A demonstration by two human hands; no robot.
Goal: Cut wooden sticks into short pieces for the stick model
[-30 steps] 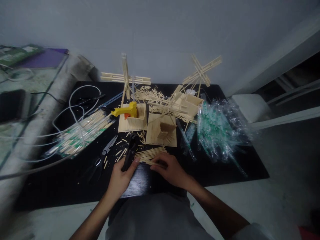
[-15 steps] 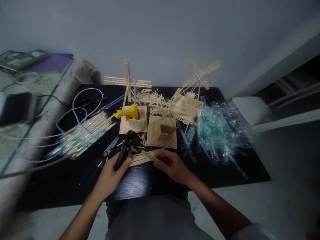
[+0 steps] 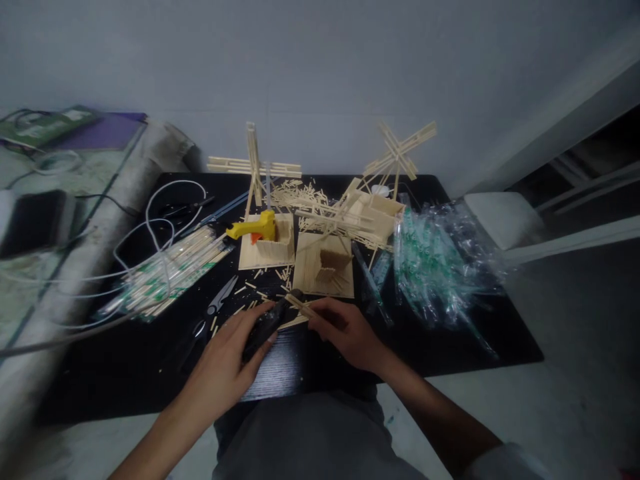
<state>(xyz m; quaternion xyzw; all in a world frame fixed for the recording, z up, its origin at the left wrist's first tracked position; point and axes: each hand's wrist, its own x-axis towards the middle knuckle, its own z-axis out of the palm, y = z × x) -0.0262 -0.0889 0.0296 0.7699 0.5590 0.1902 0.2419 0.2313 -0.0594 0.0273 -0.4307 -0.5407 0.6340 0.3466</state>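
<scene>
My left hand (image 3: pixel 230 357) is closed around a black hand tool (image 3: pixel 264 328), which looks like pliers or cutters; its exact kind is too dark to tell. The tool's tip meets the ends of a few thin wooden sticks (image 3: pixel 299 305). These are pinched in the fingers of my right hand (image 3: pixel 345 333). More sticks lie beneath both hands on the black table (image 3: pixel 277 370), partly hidden. Just beyond them stands a square wooden base with a small walled box (image 3: pixel 310 267). Beside it, a yellow glue gun (image 3: pixel 255 227) rests on a similar base.
Scissors (image 3: pixel 223 295) and wrapped bundles of sticks (image 3: pixel 170 273) lie to the left, under a looping white cable (image 3: pixel 150 207). Crossed-stick models (image 3: pixel 254 163) stand at the back among cut pieces (image 3: pixel 300 193). Crumpled clear-and-green wrappers (image 3: pixel 435 260) cover the right side.
My left hand has moved right and brought the black tool down to the sticks in my right hand. The right hand has stayed nearly in place.
</scene>
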